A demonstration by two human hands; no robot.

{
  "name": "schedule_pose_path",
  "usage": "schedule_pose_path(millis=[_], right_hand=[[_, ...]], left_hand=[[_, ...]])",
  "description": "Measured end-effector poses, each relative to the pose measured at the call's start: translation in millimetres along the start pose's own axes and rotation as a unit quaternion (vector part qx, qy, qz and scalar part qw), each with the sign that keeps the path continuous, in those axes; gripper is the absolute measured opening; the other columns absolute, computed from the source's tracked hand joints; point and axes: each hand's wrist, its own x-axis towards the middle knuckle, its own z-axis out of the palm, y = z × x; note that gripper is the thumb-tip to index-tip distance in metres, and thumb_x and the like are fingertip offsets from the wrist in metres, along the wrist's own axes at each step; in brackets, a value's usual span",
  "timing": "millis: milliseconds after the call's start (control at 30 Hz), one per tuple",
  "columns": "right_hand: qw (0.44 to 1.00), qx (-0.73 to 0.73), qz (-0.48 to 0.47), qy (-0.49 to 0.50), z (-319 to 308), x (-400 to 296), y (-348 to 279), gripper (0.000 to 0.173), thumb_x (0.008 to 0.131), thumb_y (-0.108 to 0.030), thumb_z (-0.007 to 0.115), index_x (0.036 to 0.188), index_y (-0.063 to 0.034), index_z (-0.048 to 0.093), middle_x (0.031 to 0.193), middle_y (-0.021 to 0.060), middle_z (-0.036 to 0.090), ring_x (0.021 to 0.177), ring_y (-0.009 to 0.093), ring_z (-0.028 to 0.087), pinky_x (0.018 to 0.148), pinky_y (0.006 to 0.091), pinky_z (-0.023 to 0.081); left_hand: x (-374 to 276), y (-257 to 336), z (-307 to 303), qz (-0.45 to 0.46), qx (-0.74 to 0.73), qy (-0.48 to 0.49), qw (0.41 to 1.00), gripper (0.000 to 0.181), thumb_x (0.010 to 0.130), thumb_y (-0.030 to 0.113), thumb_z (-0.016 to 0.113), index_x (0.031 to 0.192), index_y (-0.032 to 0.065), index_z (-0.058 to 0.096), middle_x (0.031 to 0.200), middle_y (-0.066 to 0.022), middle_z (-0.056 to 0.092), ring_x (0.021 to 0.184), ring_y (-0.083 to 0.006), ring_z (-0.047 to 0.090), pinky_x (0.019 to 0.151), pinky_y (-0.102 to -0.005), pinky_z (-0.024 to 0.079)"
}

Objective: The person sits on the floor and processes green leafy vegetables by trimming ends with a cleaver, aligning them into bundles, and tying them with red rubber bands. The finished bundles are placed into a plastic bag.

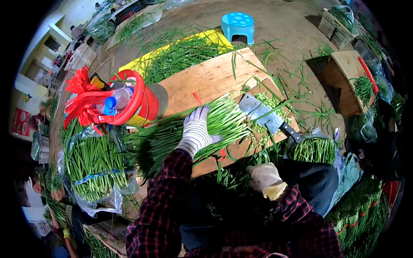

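My left hand [196, 130], in a striped knit glove, lies spread on top of a large sheaf of long green stalks [226, 117] with pale ends, probably garlic chives. The sheaf rests across a wooden board [200, 74]. My right hand [265, 179], in a pale glove with a yellowish cuff, hangs near my knee below the board; it is blurred, and its fingers and anything in them cannot be made out. A cleaver [261, 113] with a black riveted handle lies at the board's right end, on cut stalk bits [269, 100].
A red bucket [150, 103] with red ties [84, 103] and plastic bottles [121, 98] stands at the left. Bagged stalks [96, 164] lie below it, more [314, 150] at right. Beyond the board are a yellow sheet [222, 38] with loose leaves and a blue stool [238, 25].
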Motion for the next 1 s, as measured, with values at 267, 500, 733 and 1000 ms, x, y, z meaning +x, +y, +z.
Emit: schedule_pose_path(millis=[267, 500, 733, 1000], right_hand=[[0.92, 0.242, -0.017, 0.307, 19.6, 79.8, -16.1, 0.026, 0.086, -0.029, 0.069, 0.078, -0.0038, 0.065, 0.076, 0.0185, 0.063, 0.075, 0.038, 0.063, 0.065, 0.0445, 0.049], [0.892, 0.187, -0.044, 0.408, -31.9, 111.2, -20.8, 0.026, 0.086, -0.03, 0.064, 0.076, -0.0061, 0.065, 0.074, 0.0161, 0.063, 0.075, 0.037, 0.064, 0.067, 0.0467, 0.05], [0.955, 0.1, -0.089, 0.263, -104.3, 148.9, -23.6, 0.023, 0.082, -0.03, 0.064, 0.081, -0.0077, 0.069, 0.077, 0.0161, 0.068, 0.079, 0.034, 0.067, 0.07, 0.0439, 0.053], [0.939, 0.075, -0.195, 0.274, -110.0, 269.0, 24.1, 0.027, 0.088, -0.023, 0.061, 0.104, -0.0036, 0.069, 0.094, 0.0223, 0.068, 0.091, 0.039, 0.065, 0.082, 0.0442, 0.051]], left_hand=[[-17.1, 11.9, -4.7, 0.034, 0.044, -0.027, 0.998, 0.125, 0.055, 0.052, 0.087, 0.15, 0.0049, 0.02, 0.151, -0.0207, 0.028, 0.143, -0.0369, 0.025, 0.117, -0.0485, 0.02], [-5.6, 26.1, -36.1, -0.026, 0.078, -0.135, 0.987, 0.127, 0.052, 0.057, 0.086, 0.149, 0.0009, 0.025, 0.15, -0.0206, 0.035, 0.14, -0.0348, 0.033, 0.116, -0.0499, 0.022], [7.8, 13.3, -8.9, -0.09, 0.059, -0.04, 0.993, 0.088, 0.059, 0.045, 0.086, 0.128, 0.0049, 0.051, 0.115, -0.0175, 0.061, 0.105, -0.0315, 0.062, 0.092, -0.0402, 0.051], [11.3, 21.9, -21.6, -0.091, 0.058, -0.072, 0.992, 0.095, 0.059, 0.049, 0.084, 0.135, 0.0062, 0.045, 0.121, -0.0152, 0.058, 0.11, -0.0305, 0.058, 0.097, -0.0407, 0.045]])
